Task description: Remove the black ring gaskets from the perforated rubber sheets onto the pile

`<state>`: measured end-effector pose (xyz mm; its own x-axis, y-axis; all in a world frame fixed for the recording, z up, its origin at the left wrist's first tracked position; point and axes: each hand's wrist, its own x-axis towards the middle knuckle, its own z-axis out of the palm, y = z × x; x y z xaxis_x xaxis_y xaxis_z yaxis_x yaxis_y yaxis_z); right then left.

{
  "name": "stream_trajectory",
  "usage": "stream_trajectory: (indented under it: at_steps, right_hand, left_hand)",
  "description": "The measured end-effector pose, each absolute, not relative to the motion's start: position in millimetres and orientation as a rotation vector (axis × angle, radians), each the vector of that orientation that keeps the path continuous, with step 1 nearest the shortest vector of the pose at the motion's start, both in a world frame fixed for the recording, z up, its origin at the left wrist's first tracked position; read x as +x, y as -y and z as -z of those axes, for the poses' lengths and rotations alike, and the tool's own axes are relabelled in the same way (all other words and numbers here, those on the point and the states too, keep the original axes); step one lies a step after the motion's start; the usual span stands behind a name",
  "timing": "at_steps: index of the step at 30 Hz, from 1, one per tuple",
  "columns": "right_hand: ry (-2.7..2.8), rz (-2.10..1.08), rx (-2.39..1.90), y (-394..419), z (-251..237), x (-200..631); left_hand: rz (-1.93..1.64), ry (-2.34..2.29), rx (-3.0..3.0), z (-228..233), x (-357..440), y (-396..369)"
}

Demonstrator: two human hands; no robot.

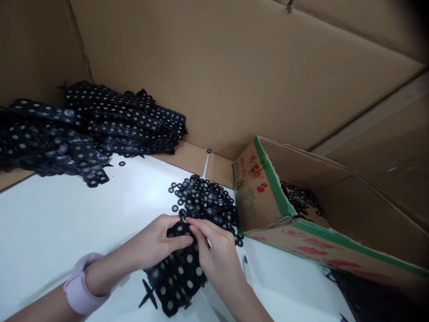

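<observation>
While both hands pinch the black perforated sheet (179, 268) on the desk (50, 223), left hand (156, 243) and right hand (214, 250) cover its top edge. Just beyond their fingertips lies a heap of black rings (204, 201); the carton (268, 192) hides more rings.

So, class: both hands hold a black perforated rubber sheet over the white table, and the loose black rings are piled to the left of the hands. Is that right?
Not quite. The head view shows the pile of loose black rings just beyond the left hand and right hand, toward the green-edged cardboard box. Both hands do hold the black perforated rubber sheet over the white table.
</observation>
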<state>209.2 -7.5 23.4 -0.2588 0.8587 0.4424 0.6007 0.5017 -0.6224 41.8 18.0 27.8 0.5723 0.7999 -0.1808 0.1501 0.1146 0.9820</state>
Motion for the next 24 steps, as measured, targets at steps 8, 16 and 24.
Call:
stream_trajectory:
  at_steps: [8,16,24]
  right_hand:
    - [1.804,-0.425,-1.355,-2.6,-28.1,218.7]
    - [1.743,-0.358,-1.449,-23.3,-25.6,241.8]
    - [1.905,-0.929,-1.393,-9.4,-33.8,228.1]
  left_hand:
    - [-0.516,-0.865,1.441,-32.3,40.6,-16.8]
    - [-0.324,-0.975,1.354,-34.6,31.2,-18.2]
    - [-0.306,-1.095,1.255,-31.8,34.2,-20.3]
